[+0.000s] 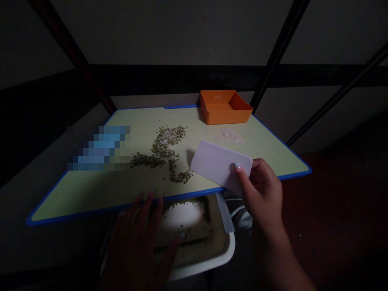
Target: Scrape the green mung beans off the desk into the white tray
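Observation:
My right hand [263, 192] pinches a white plastic scraper [220, 163] between thumb and fingers, its far edge tilted toward small green beans [165, 147] strewn over the pale tabletop [93, 190]. A smaller pile of whitish grains [230, 135] lies farther right. In shadow, my left hand [142, 234] spreads its fingers at the table's front edge, above a white tub [212, 262] below it. More green bits line the bottom of that tub. Whether the left fingertips touch the edge is hard to see.
At the back right of the table stands an orange open box [226, 117]. A blurred-out blue item [101, 147] lies on the left side. Blue trim [297, 174] borders the table, and pale panels [182, 32] rise behind it. The surroundings are dark.

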`<state>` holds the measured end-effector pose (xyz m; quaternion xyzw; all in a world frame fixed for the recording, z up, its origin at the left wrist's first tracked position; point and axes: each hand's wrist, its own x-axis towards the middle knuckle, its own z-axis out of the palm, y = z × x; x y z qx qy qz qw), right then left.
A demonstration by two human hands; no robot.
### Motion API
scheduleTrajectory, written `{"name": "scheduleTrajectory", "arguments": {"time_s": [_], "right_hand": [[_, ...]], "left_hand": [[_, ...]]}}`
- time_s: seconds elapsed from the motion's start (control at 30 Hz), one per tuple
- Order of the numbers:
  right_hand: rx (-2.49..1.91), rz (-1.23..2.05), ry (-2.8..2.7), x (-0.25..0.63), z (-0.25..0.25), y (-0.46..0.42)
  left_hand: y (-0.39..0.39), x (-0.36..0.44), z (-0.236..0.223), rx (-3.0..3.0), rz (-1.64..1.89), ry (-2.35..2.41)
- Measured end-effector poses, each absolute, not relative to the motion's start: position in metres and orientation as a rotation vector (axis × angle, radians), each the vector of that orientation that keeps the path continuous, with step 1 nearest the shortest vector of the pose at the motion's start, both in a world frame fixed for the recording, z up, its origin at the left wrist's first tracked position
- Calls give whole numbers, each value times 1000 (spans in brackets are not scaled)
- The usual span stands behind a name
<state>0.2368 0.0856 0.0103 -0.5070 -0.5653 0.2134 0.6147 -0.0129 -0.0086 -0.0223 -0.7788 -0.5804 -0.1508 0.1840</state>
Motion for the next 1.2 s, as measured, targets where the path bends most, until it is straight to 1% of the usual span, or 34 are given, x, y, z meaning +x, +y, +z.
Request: {"name": "scheduleTrajectory", "arguments": {"time_s": [0.17, 0.47, 0.83, 0.9, 1.07, 1.2], "right_hand": [[-1146, 543, -1329, 236, 10, 83], [-1193, 427, -1302, 241, 8, 84], [-1154, 515, -1413, 231, 4, 80], [-1148, 481, -1412, 234, 5, 79], [-1177, 264, -1406, 246, 10, 75], [-1101, 161, -1605, 250, 18, 65]], "left_hand": [[-11, -14, -22, -2179, -416, -1654], [-11, -12, -22, -2174, -409, -1670], [-11, -16, -25, -2190, -408, -1697], [-10, -15, -25, -2192, -412, -1691], [-11, -16, -25, -2190, -446, -1672], [-11, -16, -27, -2193, -467, -1716]]}}
